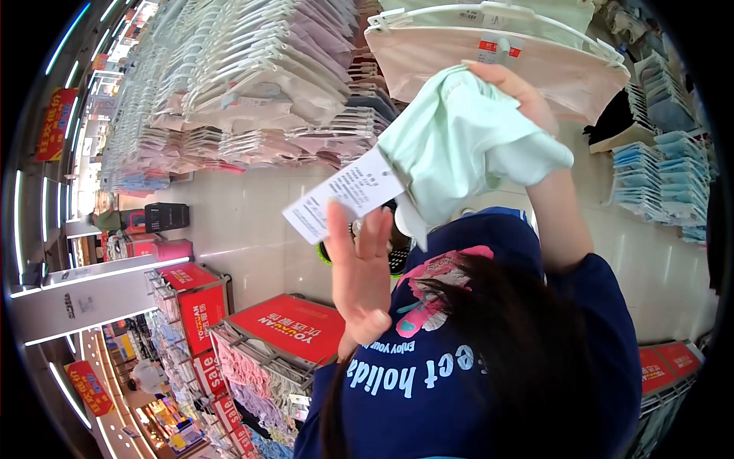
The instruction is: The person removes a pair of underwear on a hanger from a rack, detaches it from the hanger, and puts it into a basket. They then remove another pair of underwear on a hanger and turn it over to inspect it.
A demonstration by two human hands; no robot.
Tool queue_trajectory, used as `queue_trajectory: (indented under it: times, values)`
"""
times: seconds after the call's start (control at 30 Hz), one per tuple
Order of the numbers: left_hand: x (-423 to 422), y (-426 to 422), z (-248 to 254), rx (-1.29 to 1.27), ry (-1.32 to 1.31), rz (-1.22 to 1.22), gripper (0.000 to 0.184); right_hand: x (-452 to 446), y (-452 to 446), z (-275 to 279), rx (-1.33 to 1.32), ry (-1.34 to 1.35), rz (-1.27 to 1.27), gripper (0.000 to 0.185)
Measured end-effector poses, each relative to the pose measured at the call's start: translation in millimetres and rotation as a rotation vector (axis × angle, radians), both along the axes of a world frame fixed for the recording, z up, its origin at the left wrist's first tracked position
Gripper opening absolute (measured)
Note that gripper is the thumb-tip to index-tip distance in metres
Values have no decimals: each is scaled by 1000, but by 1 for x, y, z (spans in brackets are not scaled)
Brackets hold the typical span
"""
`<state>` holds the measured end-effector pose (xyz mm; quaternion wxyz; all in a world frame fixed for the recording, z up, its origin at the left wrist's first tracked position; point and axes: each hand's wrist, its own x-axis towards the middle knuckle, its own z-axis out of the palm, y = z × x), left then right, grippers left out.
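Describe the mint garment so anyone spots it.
Find the wide pink garment on the hanger up top. Just below, the right hand grips the mint garment, white printed tag trailing left. It's bunched in the fingers; the pink one hangs flat.

One wide, round view looks down and out from the head. The shirt (436,382) is very near at 6 o'clock. Left hand (359,268), right hand (527,99) and green cloth (459,138) are close; lights (46,218) are far at 9 o'clock.
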<state>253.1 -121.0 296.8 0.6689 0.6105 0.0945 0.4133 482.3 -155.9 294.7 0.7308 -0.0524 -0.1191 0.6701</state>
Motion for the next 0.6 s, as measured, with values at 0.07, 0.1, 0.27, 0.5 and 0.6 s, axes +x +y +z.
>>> queue_trajectory:
  times: [0.07, 0.1, 0.27, 0.5, 0.6]
  values:
    - [-3, 8, -10, 108, -113, -236, 106, 0, 1, 2, 59, -26, -52, 30]
    - [-5, 5, -12, 85, -80, -231, 105, 1, 2, 5, 54, -44, -53, 30]
    - [-4, -1, -22, 154, -58, -346, 101, 3, 15, 17, 87, -127, -65, 36]
    - [-10, 1, -20, 175, -71, -476, 92, -5, 27, 16, 112, -85, 5, 30]
    - [-12, 1, -19, 158, -93, -516, 86, -8, 28, 14, 126, -91, 23, 30]
